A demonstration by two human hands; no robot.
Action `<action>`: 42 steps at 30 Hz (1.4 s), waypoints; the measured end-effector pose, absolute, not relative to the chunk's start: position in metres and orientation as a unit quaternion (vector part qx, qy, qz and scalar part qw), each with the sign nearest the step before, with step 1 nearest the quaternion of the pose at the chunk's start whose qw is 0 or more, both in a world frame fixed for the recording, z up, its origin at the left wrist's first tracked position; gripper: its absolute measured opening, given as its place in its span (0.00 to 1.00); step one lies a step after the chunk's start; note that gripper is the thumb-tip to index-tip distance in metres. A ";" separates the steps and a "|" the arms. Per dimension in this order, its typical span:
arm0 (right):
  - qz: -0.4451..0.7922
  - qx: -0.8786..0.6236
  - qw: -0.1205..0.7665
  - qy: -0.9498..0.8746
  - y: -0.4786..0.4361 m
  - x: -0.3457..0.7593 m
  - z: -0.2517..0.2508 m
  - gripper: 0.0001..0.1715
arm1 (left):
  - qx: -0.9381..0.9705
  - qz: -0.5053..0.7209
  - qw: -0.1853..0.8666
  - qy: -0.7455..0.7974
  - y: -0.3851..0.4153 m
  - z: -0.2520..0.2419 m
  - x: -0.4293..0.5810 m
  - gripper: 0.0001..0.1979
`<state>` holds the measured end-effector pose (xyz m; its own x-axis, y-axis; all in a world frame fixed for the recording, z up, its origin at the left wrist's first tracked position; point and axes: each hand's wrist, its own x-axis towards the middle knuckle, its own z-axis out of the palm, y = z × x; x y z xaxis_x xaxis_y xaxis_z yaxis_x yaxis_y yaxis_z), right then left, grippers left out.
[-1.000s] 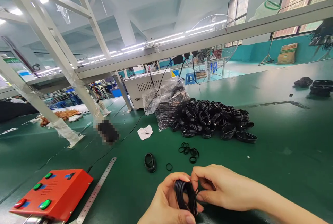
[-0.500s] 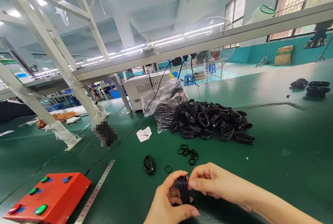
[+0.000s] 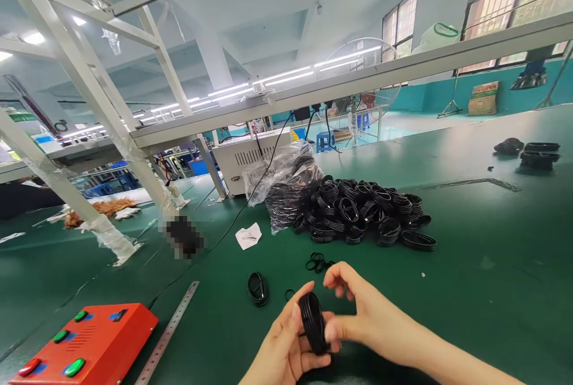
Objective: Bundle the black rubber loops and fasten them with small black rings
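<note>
My left hand [image 3: 286, 340] is closed round a coiled black cable [image 3: 312, 320], thumb and fingers on its sides, holding it upright above the green table. On the coil's right, my right hand [image 3: 373, 322] has its thumb at the coil's edge, and its curved fingers stand apart from the thumb. Just beyond lie several small black bands [image 3: 316, 262], partly hidden by the right fingers. One more band [image 3: 290, 295] shows behind the left hand. Another coiled cable [image 3: 257, 289] rests on the table to the left.
A heap of coiled black cables [image 3: 358, 209] lies beside a clear plastic bag [image 3: 286, 194] further back. At the left are a red button box [image 3: 89, 343] and a steel ruler [image 3: 168, 332]. A white paper slip [image 3: 248, 236] lies mid-table; more black pieces [image 3: 539, 158] sit far right.
The coil in my left hand has turned so its loop shows more, and the left fingers have shifted round it. My right fingers have spread from a pinch and lifted.
</note>
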<state>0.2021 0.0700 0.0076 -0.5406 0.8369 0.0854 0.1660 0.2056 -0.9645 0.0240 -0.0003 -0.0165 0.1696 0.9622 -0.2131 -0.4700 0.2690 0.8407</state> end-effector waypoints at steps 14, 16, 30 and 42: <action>0.378 -0.304 0.298 -0.822 0.044 0.187 -0.002 0.41 | 0.364 0.490 0.722 0.326 0.005 -0.027 0.025 0.16; 0.406 -0.330 0.307 -0.795 0.047 0.187 -0.006 0.45 | 0.357 0.501 0.725 0.311 0.004 -0.030 0.026 0.24; 0.072 -0.563 0.436 -0.699 0.229 0.244 0.024 0.38 | 0.439 0.523 0.181 0.708 0.026 -0.028 -0.055 0.21; 0.410 -0.340 0.323 -0.782 0.066 0.203 -0.010 0.16 | 0.487 0.522 0.389 0.582 0.018 -0.018 -0.026 0.16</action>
